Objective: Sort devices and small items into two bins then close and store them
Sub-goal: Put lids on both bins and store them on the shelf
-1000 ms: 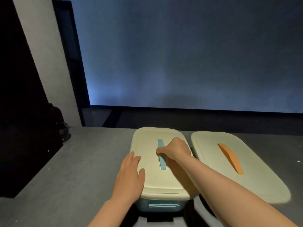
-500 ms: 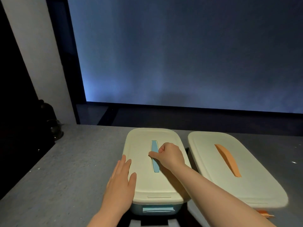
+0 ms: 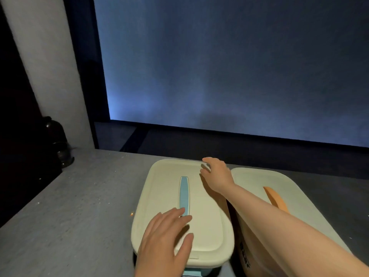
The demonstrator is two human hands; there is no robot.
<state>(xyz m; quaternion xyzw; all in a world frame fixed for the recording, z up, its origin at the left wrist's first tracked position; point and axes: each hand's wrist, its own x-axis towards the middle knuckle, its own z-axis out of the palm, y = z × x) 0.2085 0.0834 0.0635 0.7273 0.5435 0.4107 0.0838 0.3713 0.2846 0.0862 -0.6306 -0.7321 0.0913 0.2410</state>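
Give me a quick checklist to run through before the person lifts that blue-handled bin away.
1. Lid on the blue bin: looks flat and seated, ok.
2. Lid latched: cannot tell, no clasp is clearly shown.
3. Left hand: flat on the lid's near end, fingers straight, ok for steadying, but not gripping.
4. Right hand: open at the lid's far right corner, holding nothing; not ok for a lift yet.
5. Blue handle: lies flat and free, only the left fingertips near its end, ok.
6. Orange-handled bin: lid on, close beside; the right forearm crosses over it.
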